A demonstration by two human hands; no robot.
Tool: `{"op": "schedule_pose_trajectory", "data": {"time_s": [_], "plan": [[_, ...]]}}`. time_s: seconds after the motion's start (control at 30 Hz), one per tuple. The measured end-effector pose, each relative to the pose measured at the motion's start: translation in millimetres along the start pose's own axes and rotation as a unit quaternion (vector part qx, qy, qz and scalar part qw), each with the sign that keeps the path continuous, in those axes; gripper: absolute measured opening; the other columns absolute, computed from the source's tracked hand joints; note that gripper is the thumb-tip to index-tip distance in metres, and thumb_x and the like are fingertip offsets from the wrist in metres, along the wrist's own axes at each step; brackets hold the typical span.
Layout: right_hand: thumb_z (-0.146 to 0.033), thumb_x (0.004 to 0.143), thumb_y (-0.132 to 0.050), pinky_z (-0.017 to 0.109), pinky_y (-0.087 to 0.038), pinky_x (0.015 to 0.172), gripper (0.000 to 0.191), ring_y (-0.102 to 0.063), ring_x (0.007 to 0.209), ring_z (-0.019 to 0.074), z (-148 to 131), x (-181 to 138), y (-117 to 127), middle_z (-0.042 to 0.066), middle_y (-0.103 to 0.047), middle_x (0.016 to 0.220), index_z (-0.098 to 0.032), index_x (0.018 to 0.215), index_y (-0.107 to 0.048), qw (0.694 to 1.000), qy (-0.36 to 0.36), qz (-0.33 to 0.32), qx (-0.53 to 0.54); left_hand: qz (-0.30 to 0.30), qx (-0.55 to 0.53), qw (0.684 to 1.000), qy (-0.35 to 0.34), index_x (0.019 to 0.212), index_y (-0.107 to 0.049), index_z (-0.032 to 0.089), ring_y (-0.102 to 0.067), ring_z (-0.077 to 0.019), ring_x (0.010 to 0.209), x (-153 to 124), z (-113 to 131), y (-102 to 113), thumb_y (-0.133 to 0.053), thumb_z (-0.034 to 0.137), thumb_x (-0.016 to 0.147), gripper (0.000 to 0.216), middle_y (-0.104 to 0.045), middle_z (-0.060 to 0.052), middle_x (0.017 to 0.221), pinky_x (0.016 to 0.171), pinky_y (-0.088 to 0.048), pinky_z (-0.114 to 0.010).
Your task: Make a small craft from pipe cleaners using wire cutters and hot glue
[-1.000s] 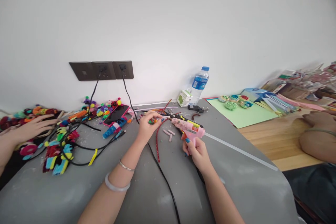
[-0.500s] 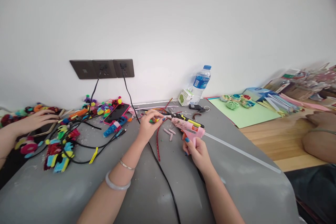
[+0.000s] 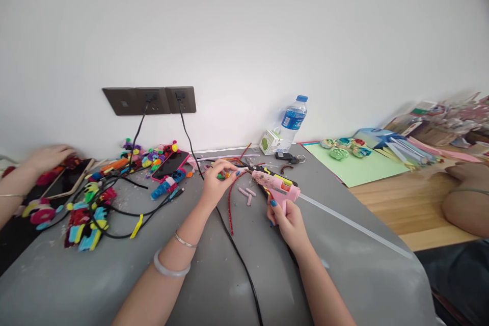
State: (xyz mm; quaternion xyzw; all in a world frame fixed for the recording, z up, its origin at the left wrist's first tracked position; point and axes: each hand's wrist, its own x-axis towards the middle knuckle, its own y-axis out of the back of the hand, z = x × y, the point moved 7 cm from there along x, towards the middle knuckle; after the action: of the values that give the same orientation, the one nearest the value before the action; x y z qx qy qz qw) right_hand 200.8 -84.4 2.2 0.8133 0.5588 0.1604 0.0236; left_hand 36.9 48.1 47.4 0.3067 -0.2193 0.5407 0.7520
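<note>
My right hand [image 3: 287, 220] grips a pink glue gun [image 3: 274, 186], its nozzle pointing left toward my left hand. A clear glue stick [image 3: 355, 226] trails out of the gun's back across the grey table [image 3: 214, 285]. My left hand [image 3: 216, 181] pinches a small green and orange craft piece [image 3: 223, 175] just in front of the nozzle. A red pipe cleaner [image 3: 229, 204] lies below that hand, and two short pink pieces [image 3: 247, 194] lie between my hands. The gun's black cord [image 3: 237, 252] runs toward me.
Colourful pipe-cleaner crafts [image 3: 86, 219], a red-cased phone [image 3: 169, 165] and black cables [image 3: 126, 211] cover the left side, plugged into wall sockets [image 3: 150, 100]. A water bottle [image 3: 292, 121], green paper sheet [image 3: 357, 165] and paper flowers [image 3: 340, 147] sit right. Another person's hand [image 3: 46, 155] is far left; another person's arm [image 3: 464, 198] rests right.
The other person's hand at the far left has drawn back and up from the crafts. My own hands have barely moved; the glue gun stays by the craft piece.
</note>
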Motion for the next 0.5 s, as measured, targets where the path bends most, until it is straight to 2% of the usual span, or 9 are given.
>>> {"op": "schedule_pose_trajectory", "data": {"time_s": [0.17,0.5], "plan": [[-0.064,0.090,-0.045,0.026,-0.033,0.046,0.059,-0.039,0.044,0.0108,5.0,-0.5,0.9,0.000,-0.047,0.044,-0.021,0.051,-0.045,1.000,0.004,-0.007,-0.027,0.004,-0.003,1.000,0.006,0.082,-0.067,0.020,-0.060,-0.0152,0.080,0.1,-0.6,0.8,-0.063,0.015,0.082,0.006,-0.066,-0.003,0.088,0.066,-0.047,-0.026],[-0.064,0.091,-0.045,0.026,-0.034,0.047,0.057,-0.040,0.045,0.0116,0.9,-0.3,3.3,0.000,-0.046,0.044,-0.021,0.053,-0.046,1.000,0.009,0.015,-0.019,0.011,-0.004,1.000,0.006,0.082,-0.067,0.020,-0.060,-0.0157,0.079,0.3,-0.9,2.2,-0.063,0.019,0.082,0.004,-0.065,-0.004,0.086,0.063,-0.045,-0.026]]}}
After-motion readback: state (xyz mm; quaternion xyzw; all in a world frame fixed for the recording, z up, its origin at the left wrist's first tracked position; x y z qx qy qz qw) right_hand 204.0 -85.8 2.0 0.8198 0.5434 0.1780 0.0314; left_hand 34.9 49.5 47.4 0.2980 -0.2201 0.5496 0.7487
